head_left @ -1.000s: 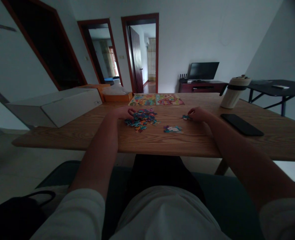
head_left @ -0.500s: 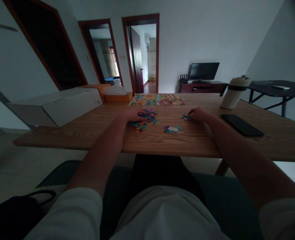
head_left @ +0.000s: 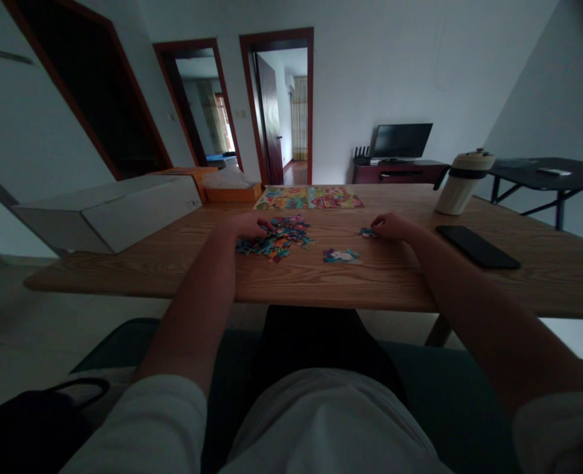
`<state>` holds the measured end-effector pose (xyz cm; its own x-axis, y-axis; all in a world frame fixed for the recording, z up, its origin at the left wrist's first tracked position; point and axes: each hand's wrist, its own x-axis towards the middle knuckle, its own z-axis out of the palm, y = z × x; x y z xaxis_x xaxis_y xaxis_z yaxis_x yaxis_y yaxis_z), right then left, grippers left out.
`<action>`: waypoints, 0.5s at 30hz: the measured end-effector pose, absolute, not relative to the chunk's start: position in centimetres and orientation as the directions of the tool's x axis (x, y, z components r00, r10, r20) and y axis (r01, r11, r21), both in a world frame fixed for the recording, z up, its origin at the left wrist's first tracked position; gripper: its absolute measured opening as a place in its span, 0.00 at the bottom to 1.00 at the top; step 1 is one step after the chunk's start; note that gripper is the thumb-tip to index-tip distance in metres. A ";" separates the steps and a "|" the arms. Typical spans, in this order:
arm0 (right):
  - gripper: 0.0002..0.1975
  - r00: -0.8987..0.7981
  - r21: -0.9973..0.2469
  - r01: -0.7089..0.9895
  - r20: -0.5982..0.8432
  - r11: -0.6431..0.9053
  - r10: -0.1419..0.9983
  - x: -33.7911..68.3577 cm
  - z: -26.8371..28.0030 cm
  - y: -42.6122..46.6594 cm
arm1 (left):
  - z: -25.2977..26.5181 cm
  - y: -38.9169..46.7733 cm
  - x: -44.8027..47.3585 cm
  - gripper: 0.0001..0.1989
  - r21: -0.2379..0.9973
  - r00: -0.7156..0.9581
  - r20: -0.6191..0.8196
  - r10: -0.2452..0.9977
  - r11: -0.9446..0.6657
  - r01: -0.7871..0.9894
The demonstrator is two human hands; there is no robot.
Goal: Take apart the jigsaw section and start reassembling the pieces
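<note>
A pile of small colourful jigsaw puzzle pieces (head_left: 284, 238) lies on the wooden table (head_left: 291, 280). My left hand (head_left: 248, 226) is at the pile's back left side, its fingers loosely bent and apart over the pieces. To the right, my right hand (head_left: 390, 226) rests low on the table, fingers closed on a small bluish puzzle piece (head_left: 367, 232); the fingertips partly cover it. Between the hands and nearer to me lies a small joined puzzle section (head_left: 341, 256) with a white figure on teal and purple.
Behind the pile lie two colourful picture sheets (head_left: 308, 197). A long white box (head_left: 138, 209) and an orange box (head_left: 234, 192) stand at the left. A black phone (head_left: 477, 247) and a cream tumbler (head_left: 462, 184) are at the right.
My left hand has moved left across the pile, uncovering more pieces, and the pile's left part spreads wider. My right hand stays almost still with its piece.
</note>
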<state>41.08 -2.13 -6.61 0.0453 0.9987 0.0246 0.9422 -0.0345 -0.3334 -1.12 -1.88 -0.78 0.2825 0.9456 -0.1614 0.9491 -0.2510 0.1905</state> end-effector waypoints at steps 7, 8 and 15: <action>0.12 0.045 -0.332 0.943 0.045 -0.027 0.998 40.8 -6.2 -2.6 | -0.9 -1.2 -2.2 0.21 0.225 0.211 -0.108 0.972 -0.182 0.957; 0.12 0.046 -0.333 0.943 0.045 -0.029 0.998 40.8 -6.2 -2.6 | -0.9 -1.1 -2.3 0.20 0.230 0.207 -0.105 0.973 -0.179 0.957; 0.10 0.051 -0.344 0.938 0.032 -0.037 0.998 41.0 -6.3 -2.4 | -0.9 -0.8 -2.9 0.11 0.296 0.139 0.073 0.988 -0.154 0.943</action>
<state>41.04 -2.35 -6.33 0.0514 0.9982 0.0322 0.9383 -0.0372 -0.3439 -2.85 -0.79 -0.86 0.1388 0.9876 0.0733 0.9426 -0.1544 0.2962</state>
